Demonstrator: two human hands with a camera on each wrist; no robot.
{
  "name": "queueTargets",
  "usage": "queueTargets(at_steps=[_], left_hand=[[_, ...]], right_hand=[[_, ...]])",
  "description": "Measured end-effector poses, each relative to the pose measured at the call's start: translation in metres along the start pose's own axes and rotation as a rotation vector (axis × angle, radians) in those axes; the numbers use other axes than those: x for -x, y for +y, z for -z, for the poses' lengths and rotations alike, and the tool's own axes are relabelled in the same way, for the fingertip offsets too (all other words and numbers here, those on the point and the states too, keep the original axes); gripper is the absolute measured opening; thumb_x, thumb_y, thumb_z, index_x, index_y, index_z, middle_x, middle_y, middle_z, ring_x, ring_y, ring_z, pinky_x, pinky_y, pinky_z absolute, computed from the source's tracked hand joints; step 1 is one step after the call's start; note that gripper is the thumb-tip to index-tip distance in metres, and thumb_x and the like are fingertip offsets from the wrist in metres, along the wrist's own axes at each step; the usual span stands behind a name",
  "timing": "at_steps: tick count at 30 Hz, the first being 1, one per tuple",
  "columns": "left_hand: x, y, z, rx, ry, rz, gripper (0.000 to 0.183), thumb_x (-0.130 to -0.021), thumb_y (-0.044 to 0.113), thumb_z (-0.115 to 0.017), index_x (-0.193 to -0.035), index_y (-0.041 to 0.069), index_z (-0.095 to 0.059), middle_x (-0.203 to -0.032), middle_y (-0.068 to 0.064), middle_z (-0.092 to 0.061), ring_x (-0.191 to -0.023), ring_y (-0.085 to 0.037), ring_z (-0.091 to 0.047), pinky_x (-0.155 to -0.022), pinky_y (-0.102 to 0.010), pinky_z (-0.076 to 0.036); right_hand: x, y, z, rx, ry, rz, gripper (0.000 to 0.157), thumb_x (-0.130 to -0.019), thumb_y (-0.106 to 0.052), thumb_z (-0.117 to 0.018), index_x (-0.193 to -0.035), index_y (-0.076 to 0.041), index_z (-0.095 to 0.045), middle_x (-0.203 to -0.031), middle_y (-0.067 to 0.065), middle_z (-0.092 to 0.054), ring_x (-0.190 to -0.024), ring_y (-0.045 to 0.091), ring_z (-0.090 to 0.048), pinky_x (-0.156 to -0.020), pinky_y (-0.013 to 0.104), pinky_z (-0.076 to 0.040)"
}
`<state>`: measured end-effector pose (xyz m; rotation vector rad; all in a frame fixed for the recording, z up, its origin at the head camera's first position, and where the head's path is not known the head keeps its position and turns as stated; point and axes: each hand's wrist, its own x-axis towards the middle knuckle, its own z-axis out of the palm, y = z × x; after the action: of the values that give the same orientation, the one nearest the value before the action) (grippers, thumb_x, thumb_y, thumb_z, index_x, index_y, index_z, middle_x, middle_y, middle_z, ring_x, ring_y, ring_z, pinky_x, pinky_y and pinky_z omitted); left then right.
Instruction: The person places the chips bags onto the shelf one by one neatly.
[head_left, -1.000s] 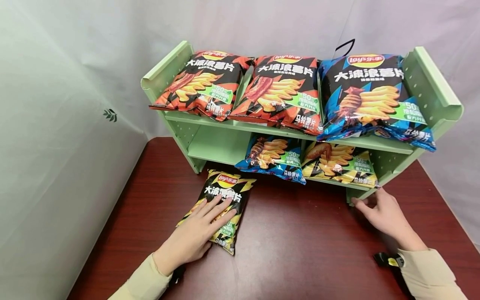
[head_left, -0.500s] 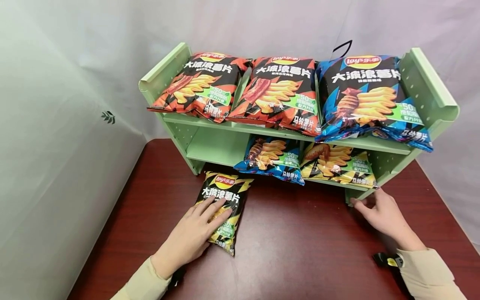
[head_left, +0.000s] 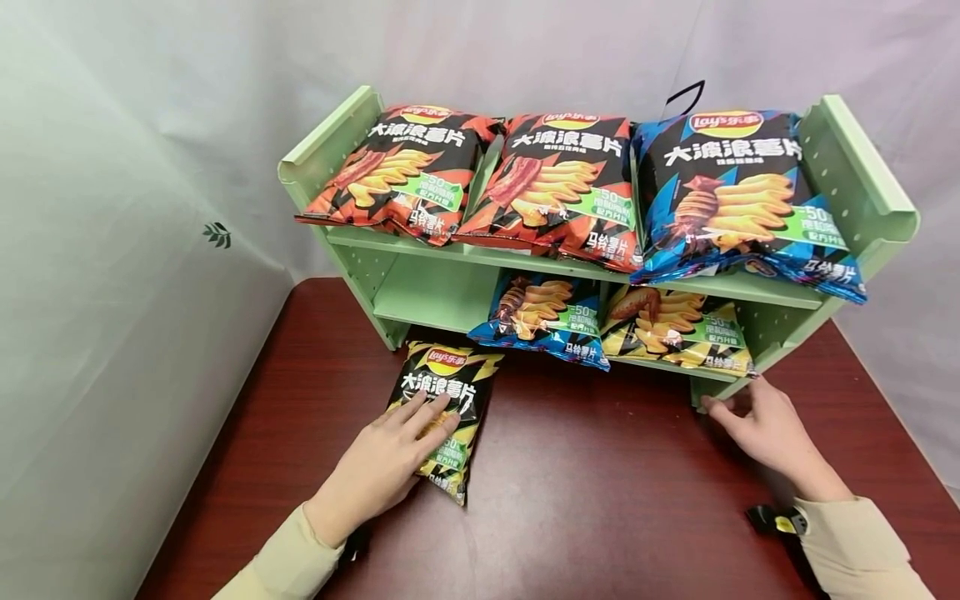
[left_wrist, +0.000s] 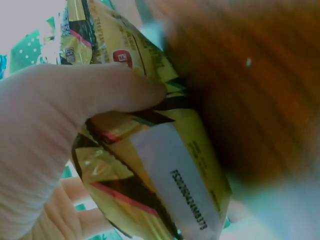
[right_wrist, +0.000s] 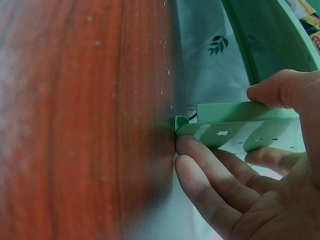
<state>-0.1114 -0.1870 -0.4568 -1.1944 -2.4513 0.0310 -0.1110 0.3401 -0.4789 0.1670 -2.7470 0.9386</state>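
My left hand [head_left: 375, 467] grips a yellow-and-black bag of potato chips [head_left: 448, 385] just in front of the shelf's left end. In the head view its fingers spread over the bag's front; in the left wrist view the thumb presses the back of the chip bag [left_wrist: 175, 175], near a white printed strip. My right hand [head_left: 768, 425] holds the lower right end of the green shelf rack [head_left: 423, 302]. Seen from the right wrist, thumb and fingers lie on opposite sides of the rack's perforated side panel [right_wrist: 225, 125], right by the tabletop.
Two red chip bags [head_left: 558, 183] and a blue one [head_left: 735, 192] lean on the upper tier. Below them sit a smaller-looking blue bag [head_left: 543, 312] and a yellow bag [head_left: 678, 325]. The brown table [head_left: 570, 475] meets pale curtains [head_left: 150, 275] behind and at the left.
My left hand and the yellow chip bag have shifted slightly to the left. The right hand stays on the rack, and the head view has moved a little.
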Motion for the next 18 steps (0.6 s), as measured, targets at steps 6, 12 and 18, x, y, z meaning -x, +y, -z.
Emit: queueTargets(at_steps=[6,12,18], left_hand=[[0.001,-0.009,0.001,-0.026,0.077,-0.049,0.066,-0.073,0.004,-0.080,-0.136,0.018,-0.067,-0.141,-0.009,-0.066,-0.117,-0.033,-0.070,-0.070,-0.043,-0.064],[0.002,-0.017,0.003,-0.036,0.165,-0.095,0.040,-0.098,0.013,-0.057,-0.136,0.020,-0.069,-0.135,-0.007,-0.070,-0.109,-0.027,-0.073,-0.058,-0.039,-0.061],[-0.001,-0.022,0.008,-0.032,0.284,-0.150,0.037,-0.109,0.015,-0.042,-0.122,0.020,-0.076,-0.127,-0.006,-0.074,-0.100,-0.025,-0.075,-0.060,-0.038,-0.062]], right_hand=[[0.000,-0.001,0.000,-0.005,-0.002,0.004,0.046,-0.093,-0.017,-0.075,-0.133,-0.007,-0.054,-0.078,0.001,-0.065,-0.065,-0.003,-0.050,-0.057,0.018,-0.038],[0.001,-0.001,-0.001,-0.010,-0.007,0.007,0.050,-0.094,-0.017,-0.074,-0.137,-0.007,-0.051,-0.082,0.004,-0.066,-0.066,-0.002,-0.052,-0.056,0.019,-0.039],[0.001,-0.001,0.000,-0.014,-0.013,0.009,0.051,-0.094,-0.018,-0.074,-0.137,-0.006,-0.051,-0.081,0.003,-0.066,-0.065,-0.002,-0.052,-0.055,0.020,-0.039]])
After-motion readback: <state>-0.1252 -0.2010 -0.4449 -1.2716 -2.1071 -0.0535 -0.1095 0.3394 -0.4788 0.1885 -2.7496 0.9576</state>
